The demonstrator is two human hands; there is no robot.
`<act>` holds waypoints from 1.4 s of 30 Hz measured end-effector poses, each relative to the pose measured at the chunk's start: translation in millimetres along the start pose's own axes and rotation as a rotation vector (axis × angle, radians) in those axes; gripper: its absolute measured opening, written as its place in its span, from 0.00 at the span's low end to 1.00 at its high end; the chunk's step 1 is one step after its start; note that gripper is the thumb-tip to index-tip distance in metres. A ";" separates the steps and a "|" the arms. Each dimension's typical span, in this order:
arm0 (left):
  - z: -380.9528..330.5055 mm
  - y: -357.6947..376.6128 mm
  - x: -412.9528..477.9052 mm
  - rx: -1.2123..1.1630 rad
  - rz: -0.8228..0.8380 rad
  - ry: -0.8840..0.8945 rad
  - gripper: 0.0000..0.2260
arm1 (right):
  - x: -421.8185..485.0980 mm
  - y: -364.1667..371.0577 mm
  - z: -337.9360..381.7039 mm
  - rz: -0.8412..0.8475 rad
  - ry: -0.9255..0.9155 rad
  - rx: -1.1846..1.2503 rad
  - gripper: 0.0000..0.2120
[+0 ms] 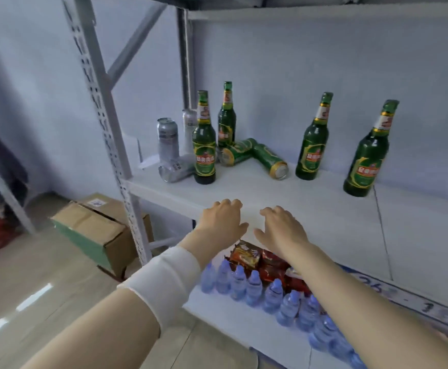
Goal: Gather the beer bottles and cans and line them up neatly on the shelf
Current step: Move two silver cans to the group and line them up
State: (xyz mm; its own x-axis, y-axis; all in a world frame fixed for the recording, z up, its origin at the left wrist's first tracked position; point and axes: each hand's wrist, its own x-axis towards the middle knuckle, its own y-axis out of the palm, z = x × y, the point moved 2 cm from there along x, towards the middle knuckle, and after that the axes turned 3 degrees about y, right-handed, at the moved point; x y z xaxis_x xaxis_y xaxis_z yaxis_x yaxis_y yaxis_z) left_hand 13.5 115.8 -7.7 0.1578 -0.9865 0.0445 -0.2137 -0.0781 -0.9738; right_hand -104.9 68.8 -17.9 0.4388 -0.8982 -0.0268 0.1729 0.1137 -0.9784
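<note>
Several green beer bottles stand upright on the white shelf [310, 206]: one at the front left [204, 145], one behind it [226, 118], one toward the right [313, 145] and one at the far right [367, 155]. Two green cans [270, 162] [234, 153] lie on their sides between them. Silver cans stand at the back left [167, 138] [188, 126], and another silver can [176, 170] lies on its side. My left hand [221, 219] and my right hand [280, 226] hover side by side over the shelf's front edge, fingers loosely bent, holding nothing.
The lower shelf holds a row of small blue-capped water bottles [254, 284] and red snack packets [257, 258]. A perforated steel upright [105, 115] bounds the shelf on the left. A cardboard box [97, 230] sits on the floor beside it.
</note>
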 end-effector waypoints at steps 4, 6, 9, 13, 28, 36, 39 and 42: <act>93.5 -13.5 -9.3 -0.108 -0.069 -0.080 0.22 | 22.7 24.6 90.0 -0.011 -0.086 0.069 0.26; 127.5 -16.1 -7.8 -0.154 -0.092 -0.112 0.22 | 37.7 33.2 118.3 -0.007 -0.112 0.076 0.26; 171.6 -22.3 8.6 -0.210 -0.129 -0.149 0.22 | 72.4 36.9 143.9 -0.005 -0.135 0.055 0.27; 219.7 -37.9 53.0 -0.320 -0.209 -0.165 0.24 | 125.9 35.2 165.9 -0.054 -0.246 0.007 0.29; 296.5 -73.4 226.9 -0.941 -0.228 -0.011 0.39 | 257.8 72.4 207.7 -0.305 -0.742 -0.507 0.39; 314.9 -60.5 251.8 -0.995 -0.319 0.126 0.34 | 255.5 65.4 220.0 -0.402 -0.705 -0.361 0.21; 319.5 -60.5 250.9 -1.031 -0.304 0.143 0.33 | 243.4 56.0 220.7 -0.327 -0.566 -0.051 0.33; 321.5 -62.2 246.9 -1.051 -0.267 0.165 0.33 | 229.5 19.4 229.8 -0.279 -0.373 0.331 0.37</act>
State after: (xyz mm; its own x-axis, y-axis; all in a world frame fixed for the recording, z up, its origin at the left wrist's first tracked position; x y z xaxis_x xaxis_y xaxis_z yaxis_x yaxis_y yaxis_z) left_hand 375.7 -76.5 -7.9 0.2065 -0.9206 0.3313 -0.9195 -0.2984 -0.2559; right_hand 201.8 -37.5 4.1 0.6084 -0.7092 0.3563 0.5675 0.0749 -0.8200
